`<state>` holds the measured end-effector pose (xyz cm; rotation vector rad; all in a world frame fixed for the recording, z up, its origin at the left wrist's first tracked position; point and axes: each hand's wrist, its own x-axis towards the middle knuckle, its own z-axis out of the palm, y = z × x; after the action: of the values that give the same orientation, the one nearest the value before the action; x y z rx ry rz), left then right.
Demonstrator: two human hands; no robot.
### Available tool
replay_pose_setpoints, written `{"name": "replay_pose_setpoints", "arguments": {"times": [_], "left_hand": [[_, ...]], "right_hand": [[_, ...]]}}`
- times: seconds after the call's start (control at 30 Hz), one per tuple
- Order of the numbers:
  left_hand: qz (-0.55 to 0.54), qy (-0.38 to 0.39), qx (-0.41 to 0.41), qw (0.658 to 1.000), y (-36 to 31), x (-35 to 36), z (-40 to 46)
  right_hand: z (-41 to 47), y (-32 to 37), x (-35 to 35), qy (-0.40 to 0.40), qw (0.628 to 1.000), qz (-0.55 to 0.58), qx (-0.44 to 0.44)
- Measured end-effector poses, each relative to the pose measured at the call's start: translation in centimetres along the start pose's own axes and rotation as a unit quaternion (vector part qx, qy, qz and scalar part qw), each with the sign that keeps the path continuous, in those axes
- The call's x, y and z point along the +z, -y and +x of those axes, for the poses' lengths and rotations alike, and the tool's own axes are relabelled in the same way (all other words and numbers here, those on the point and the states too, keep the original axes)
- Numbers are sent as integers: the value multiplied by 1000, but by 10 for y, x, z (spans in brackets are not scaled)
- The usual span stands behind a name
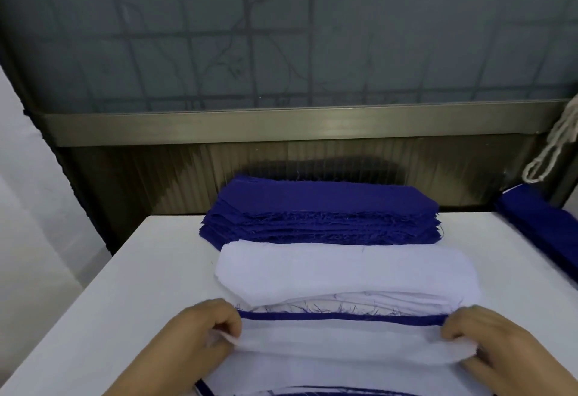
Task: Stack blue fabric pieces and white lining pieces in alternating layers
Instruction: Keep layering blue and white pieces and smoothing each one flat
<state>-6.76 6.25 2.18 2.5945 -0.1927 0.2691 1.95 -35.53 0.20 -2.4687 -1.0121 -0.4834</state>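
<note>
Both hands work at the near edge of the white table (150,270), each pinching one end of the same paired layer: the left hand (190,342) has its fingers curled over the left end of a white lining piece (344,341) with a blue fabric piece (341,316) lying beneath it, only a thin blue strip showing along the far edge, and the right hand (497,352) grips the right end in the same way, thumb and fingers closed on the cloth. The pair is held just above a low stack of alternating layers (312,391) at the very bottom of the view, where blue edges peep out beneath white. Directly behind the held pair sits a pile of white lining pieces (337,270), its near edge touching or almost touching the blue strip, with loose blue threads straggling between. Behind that, at the far edge of the table, lies a tall pile of blue fabric pieces (322,208) with frayed edges. To the right, another heap of blue cloth (544,220) runs along the table's side, partly cut off by the frame. A loop of pale cord (553,145) hangs above it. A metal sill (281,125) and a frosted window (281,29) close off the back.
</note>
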Motion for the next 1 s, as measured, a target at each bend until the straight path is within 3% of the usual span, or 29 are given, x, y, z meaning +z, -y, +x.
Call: {"name": "replay_pose_setpoints", "arguments": {"times": [0.1, 0.2, 0.3, 0.37, 0.5, 0.7, 0.77, 0.9, 1.0], "left_hand": [[-51, -109, 0, 993, -4, -3, 8], [-65, -128, 40, 989, -1, -11, 6], [-47, -33, 98, 993, -2, -22, 0], [32, 42, 145, 988, -2, -20, -1], [29, 108, 95, 989, 5, -5, 0], [115, 56, 118, 985, 11, -5, 3], [71, 56, 33, 995, 18, 1, 1], [41, 30, 9, 999, 29, 7, 2], [70, 58, 95, 991, 27, -1, 10]], "right_hand": [[15, 1, -1, -123, 992, 17, 13], [13, -9, 6, -183, 982, -35, -3], [2, -12, 11, -119, 991, -54, -38], [-4, -9, 13, -50, 997, -36, -52], [-6, -16, 15, 6, 999, -33, -34], [-5, -25, 15, -26, 998, -57, -8], [-4, -25, 14, -40, 998, -57, -10], [-2, -24, 16, -57, 997, -51, -24], [0, -20, 13, -54, 997, -54, -20]]}}
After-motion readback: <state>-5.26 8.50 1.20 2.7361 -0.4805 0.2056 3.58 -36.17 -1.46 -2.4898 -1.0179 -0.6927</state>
